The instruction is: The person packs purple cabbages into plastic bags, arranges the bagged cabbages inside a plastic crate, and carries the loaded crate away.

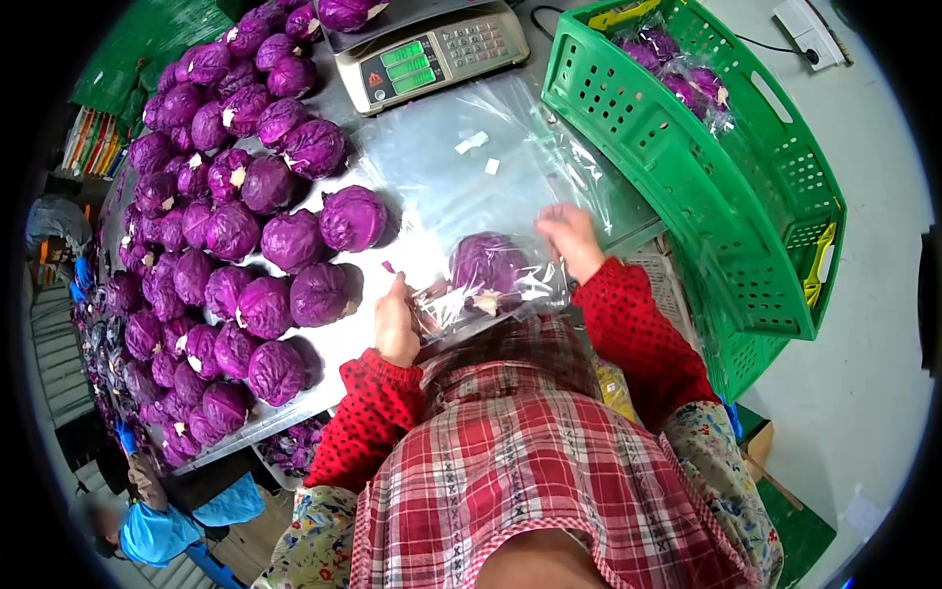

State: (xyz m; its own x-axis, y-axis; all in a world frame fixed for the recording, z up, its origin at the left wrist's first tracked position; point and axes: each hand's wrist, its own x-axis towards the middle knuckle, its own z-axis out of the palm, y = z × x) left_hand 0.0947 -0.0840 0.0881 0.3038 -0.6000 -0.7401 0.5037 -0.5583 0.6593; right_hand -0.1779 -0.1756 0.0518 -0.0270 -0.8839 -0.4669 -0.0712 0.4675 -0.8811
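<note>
A red cabbage lies inside a clear plastic bag at the front edge of the metal table, its pale cut stem toward me. On the left side of the bag, my left hand is closed on the crumpled plastic, with its thumb pointing up. A small purple leaf scrap shows by the thumb tip. My right hand has its fingers pinched together at the bag's right side, gripping the film. More clear bags lie flat on the table beyond the cabbage.
Many loose red cabbages cover the table's left side. A digital scale stands at the back, with a cabbage on its pan. At right, a green crate holds bagged cabbages. A person in blue is at lower left.
</note>
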